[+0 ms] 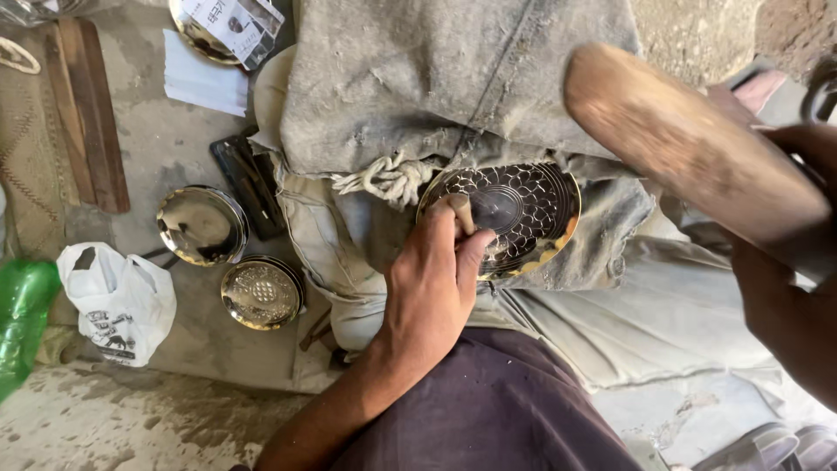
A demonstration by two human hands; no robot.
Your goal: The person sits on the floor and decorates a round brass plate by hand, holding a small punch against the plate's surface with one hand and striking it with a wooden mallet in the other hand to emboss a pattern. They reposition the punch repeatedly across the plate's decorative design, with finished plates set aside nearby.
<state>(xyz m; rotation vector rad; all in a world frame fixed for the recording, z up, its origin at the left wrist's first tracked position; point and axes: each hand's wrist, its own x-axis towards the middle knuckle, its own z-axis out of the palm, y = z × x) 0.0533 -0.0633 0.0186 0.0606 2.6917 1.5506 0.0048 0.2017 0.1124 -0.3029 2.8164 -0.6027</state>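
Note:
A round brass plate (523,214) with an embossed scale pattern lies on a grey cloth-covered block (436,78). My left hand (432,279) grips a small punch tool (465,214) upright on the plate's left part. My right hand (798,262) at the right edge holds a thick wooden mallet (689,148), raised and blurred above the plate's right side.
Two brass plates lie on the floor at left, a plain one (202,224) and a patterned one (260,292). Nearby are a dark flat tool (248,183), a white plastic bag (118,301), a green bottle (22,314), wooden slats (87,113) and white paper (202,78).

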